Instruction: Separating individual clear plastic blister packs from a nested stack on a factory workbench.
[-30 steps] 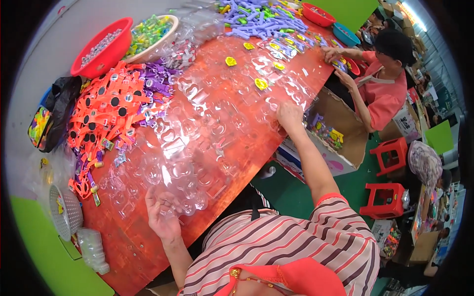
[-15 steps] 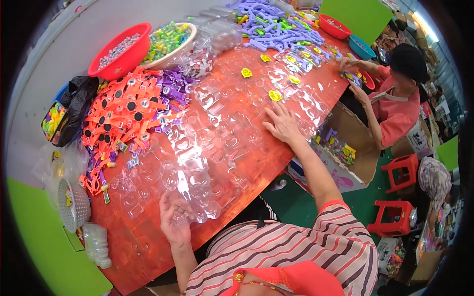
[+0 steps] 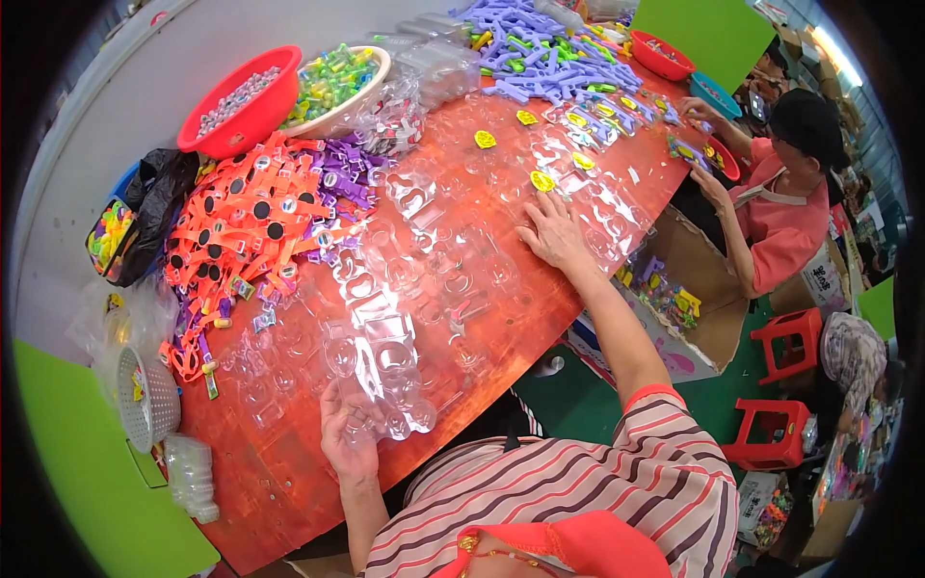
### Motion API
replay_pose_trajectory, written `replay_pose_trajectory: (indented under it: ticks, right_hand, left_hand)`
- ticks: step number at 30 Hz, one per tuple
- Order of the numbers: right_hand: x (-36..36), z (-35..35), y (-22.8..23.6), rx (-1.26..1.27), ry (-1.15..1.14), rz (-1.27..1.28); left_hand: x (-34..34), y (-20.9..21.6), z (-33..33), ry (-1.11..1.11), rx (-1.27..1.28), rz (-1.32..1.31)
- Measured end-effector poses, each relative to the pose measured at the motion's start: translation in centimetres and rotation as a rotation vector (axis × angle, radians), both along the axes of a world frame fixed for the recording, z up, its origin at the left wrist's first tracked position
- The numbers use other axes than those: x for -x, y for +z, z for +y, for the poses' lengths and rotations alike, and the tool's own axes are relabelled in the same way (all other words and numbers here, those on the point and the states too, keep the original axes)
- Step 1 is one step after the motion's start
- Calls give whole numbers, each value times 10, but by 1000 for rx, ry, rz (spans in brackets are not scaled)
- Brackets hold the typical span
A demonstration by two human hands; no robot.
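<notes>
My left hand (image 3: 347,426) is closed on the near end of a clear plastic blister tray (image 3: 390,352), thumb and fingers at its edge; the tray's moulded hollows catch the light. Farther along the red table, my right hand (image 3: 557,233) lies with fingers stretched out, holding nothing. Its fingertips are just short of a yellow piece (image 3: 542,181) sitting in another clear tray. More clear trays (image 3: 462,260) lie between my hands, and further yellow pieces (image 3: 485,140) rest in trays beyond.
Orange straps (image 3: 246,207) and purple ones (image 3: 352,173) are heaped at left, below a red basin (image 3: 241,101) and a cream basin (image 3: 337,89). Lilac toy parts (image 3: 549,53) pile at the back. A co-worker (image 3: 780,193) sits at right, beside a cardboard box (image 3: 713,289).
The view has shifted slightly. My left hand still grips the clear tray, and my right hand remains outstretched near the yellow piece.
</notes>
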State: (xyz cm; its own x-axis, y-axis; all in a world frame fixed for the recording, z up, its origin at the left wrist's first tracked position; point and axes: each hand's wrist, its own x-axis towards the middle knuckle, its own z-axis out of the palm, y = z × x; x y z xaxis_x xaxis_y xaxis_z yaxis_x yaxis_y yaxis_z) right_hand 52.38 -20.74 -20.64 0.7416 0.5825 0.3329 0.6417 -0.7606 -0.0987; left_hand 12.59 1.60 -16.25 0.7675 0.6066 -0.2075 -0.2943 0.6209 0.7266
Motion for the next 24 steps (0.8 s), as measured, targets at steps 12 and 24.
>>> replay_pose_trajectory:
  ticks: [12,24]
  right_hand:
    - [-55,85,22,-190,23,-119]
    - [-144,193,-12,55,-42,123]
  left_hand:
    - [9,17,5,66,-21,42]
    - [4,19,15,151,-47,121]
